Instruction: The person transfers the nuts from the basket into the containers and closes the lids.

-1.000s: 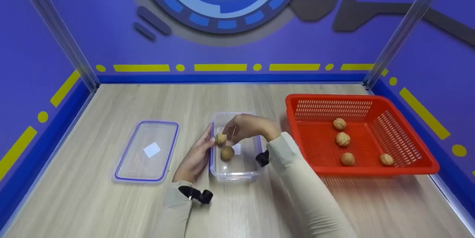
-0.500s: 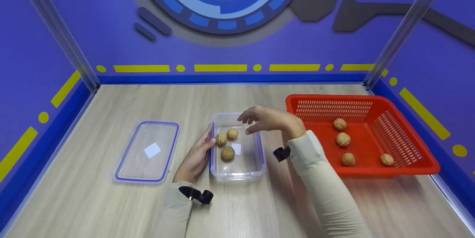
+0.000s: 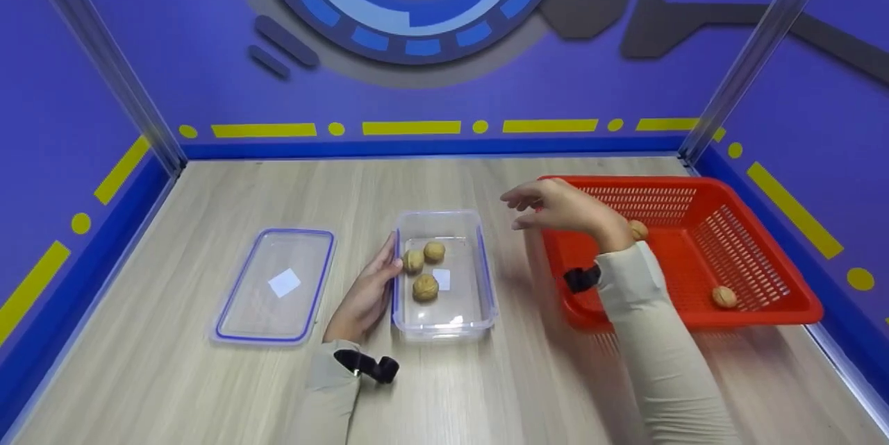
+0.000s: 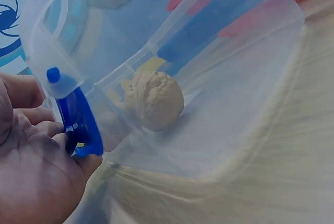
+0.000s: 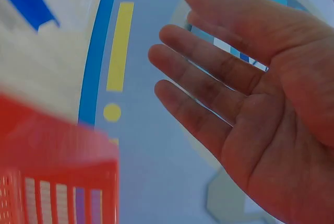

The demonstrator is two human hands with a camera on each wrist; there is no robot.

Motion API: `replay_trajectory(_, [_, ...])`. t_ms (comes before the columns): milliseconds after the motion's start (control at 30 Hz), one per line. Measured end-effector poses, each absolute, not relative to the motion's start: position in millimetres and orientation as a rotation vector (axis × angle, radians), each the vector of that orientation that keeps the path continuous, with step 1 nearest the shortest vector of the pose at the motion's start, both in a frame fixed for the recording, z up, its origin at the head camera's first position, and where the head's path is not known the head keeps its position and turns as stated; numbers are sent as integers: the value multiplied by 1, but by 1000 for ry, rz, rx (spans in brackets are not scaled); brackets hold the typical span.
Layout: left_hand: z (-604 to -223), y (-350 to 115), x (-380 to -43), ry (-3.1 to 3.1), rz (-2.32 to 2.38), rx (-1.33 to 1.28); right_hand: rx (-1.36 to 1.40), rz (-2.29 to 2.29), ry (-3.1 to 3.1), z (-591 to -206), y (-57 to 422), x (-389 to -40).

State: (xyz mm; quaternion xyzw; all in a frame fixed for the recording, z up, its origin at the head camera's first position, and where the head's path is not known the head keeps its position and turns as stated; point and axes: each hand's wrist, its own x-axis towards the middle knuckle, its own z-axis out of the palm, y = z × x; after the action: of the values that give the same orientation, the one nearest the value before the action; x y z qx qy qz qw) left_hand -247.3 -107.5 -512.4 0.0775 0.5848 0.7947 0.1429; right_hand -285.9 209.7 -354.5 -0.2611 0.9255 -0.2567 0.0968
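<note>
Where the lid [image 3: 274,285] lies: flat on the tabletop [image 3: 229,389], at nine o'clock from the container [image 3: 462,307] and apart from it.
Left hand [image 3: 364,292]: your grip is on the container's nine o'clock wall, thumb at the rim, fingers bent about a blue clip [image 4: 81,119]; judged a steadying hold.
Container: upright, uncovered, resting on the tabletop.
Container walnuts [image 3: 425,287]: three, gathered inside toward ten o'clock; the three o'clock side shows room.
Right hand [image 3: 562,209]: nothing held, thumb and fingers parted and slightly bent; raised at two o'clock from the container, by the ten o'clock corner of the red basket [image 3: 764,318].
Step in hand: judged to be your moving walnuts singly from basket to container, with your right hand free for another.
Basket walnuts [image 3: 724,297]: two visible, toward ten and four o'clock; what lies beneath your sleeve [image 3: 667,348] cannot be told.
Next move: judged to call for lowering your right hand toward four o'clock, into the basket, and pinching one walnut, left hand steady.
</note>
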Motion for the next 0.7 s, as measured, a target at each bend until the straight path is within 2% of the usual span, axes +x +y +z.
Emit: replay_trajectory(700, [-514,-107,-248,1659,2306,251,-428,-735,2785,-380,330,-294])
